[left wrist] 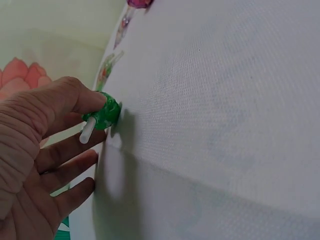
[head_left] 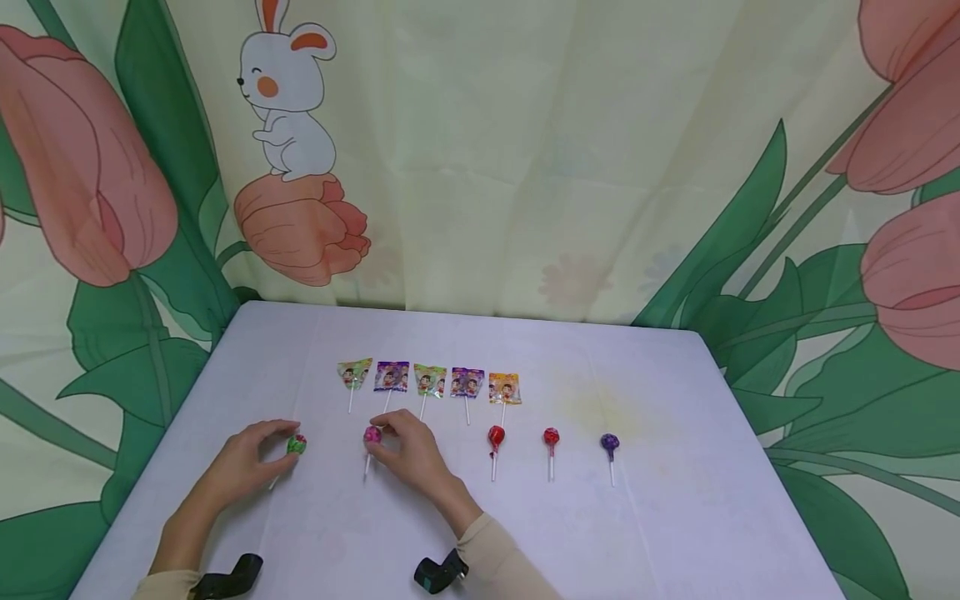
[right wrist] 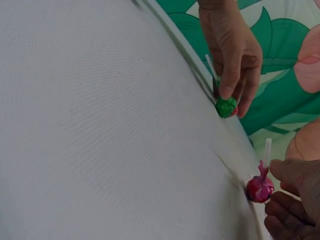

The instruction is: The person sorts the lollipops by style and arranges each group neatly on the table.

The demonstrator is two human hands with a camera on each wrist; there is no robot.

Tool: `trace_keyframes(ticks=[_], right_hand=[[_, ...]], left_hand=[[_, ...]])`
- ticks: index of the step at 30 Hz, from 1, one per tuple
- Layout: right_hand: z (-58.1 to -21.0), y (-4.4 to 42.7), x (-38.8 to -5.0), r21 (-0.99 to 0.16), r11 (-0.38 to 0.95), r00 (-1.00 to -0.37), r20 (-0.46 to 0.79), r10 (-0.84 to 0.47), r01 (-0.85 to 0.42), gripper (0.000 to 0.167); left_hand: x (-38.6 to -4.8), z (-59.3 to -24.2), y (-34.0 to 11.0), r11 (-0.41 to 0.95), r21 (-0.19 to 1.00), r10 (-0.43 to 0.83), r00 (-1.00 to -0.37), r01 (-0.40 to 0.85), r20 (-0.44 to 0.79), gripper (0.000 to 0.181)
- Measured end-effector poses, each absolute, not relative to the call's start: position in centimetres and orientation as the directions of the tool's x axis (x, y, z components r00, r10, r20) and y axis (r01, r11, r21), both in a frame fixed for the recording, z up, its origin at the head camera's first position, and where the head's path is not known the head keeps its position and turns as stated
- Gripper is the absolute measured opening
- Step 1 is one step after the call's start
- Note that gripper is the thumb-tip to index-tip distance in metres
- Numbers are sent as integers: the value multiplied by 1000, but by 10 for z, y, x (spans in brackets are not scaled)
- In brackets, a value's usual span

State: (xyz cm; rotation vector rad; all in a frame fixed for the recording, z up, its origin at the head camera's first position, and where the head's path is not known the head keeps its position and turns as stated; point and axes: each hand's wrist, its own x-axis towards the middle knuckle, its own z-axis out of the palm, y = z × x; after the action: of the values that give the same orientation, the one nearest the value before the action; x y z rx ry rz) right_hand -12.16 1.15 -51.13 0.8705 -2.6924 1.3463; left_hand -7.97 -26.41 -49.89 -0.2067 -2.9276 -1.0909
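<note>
In the head view my left hand (head_left: 243, 462), at the table's left side, pinches a green lollipop (head_left: 297, 444) between thumb and fingers. The left wrist view shows the thumb on its green wrapper (left wrist: 107, 114), the white stick pointing toward the camera. My right hand (head_left: 414, 454) has thumb and forefinger at a pink lollipop (head_left: 372, 434), its stick toward the table's near edge. Seen from the right wrist, the pink lollipop (right wrist: 260, 189) sits against the cloth beside the right thumb. To the right lie two red lollipops, one (head_left: 496, 437) and another (head_left: 552, 437), and a purple lollipop (head_left: 610, 442).
Behind the hands runs a row of several bagged lollipops, among them a green bag (head_left: 431, 381), a purple bag (head_left: 467, 382) and an orange bag (head_left: 504, 388). A white cloth covers the table (head_left: 675, 533). A printed curtain (head_left: 510, 150) hangs along its far edge.
</note>
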Motion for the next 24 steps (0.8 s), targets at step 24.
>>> trace_keyframes(ticks=[24], right_hand=[[-509, 2, -118, -674, 572, -861, 200, -467, -467, 22]], left_hand=[[-81, -501, -259, 770, 626, 90, -993, 122, 82, 28]])
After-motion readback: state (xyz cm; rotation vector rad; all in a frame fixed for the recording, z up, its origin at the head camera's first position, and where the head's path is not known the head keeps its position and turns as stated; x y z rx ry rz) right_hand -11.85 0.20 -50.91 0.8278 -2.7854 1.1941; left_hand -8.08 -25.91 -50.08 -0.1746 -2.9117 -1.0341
